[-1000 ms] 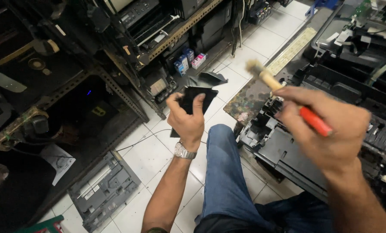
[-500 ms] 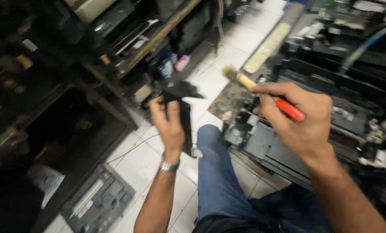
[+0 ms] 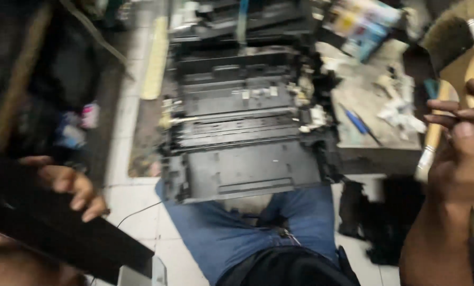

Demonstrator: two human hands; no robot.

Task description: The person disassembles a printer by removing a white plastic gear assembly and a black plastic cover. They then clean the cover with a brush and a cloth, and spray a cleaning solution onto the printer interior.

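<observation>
The left hand (image 3: 67, 185) is low on the left side, and its fingers curl over the top edge of a long black panel (image 3: 73, 233). The hand grips the panel, which slants down toward the near right. The right hand (image 3: 462, 153) is up on the far right edge of the view. Its fingers are closed around a paintbrush (image 3: 457, 63) with a pale wooden handle, a metal band and dark bristles that point up toward the top corner. A bit of red shows on the handle by the fingers. The two hands are well apart, one at each side. Between them, in the middle, sits an opened black printer (image 3: 242, 132) with its cover off, so the grey and black parts inside show. It rests on the tiled floor (image 3: 136, 196), just beyond the person's knee in blue jeans (image 3: 231, 238). The printer is nearer to the brush hand than to the panel hand, but neither hand touches it. To the right of the printer is a low, dusty bench (image 3: 374, 106) with a blue pen (image 3: 356, 119) and some scraps of white paper (image 3: 401, 114) on top. Some bright boxes (image 3: 361, 24) lie at the far side of it. A thin wire (image 3: 136, 212) runs over the floor by the leg. The picture is blurry, so small parts are hard to make out.
</observation>
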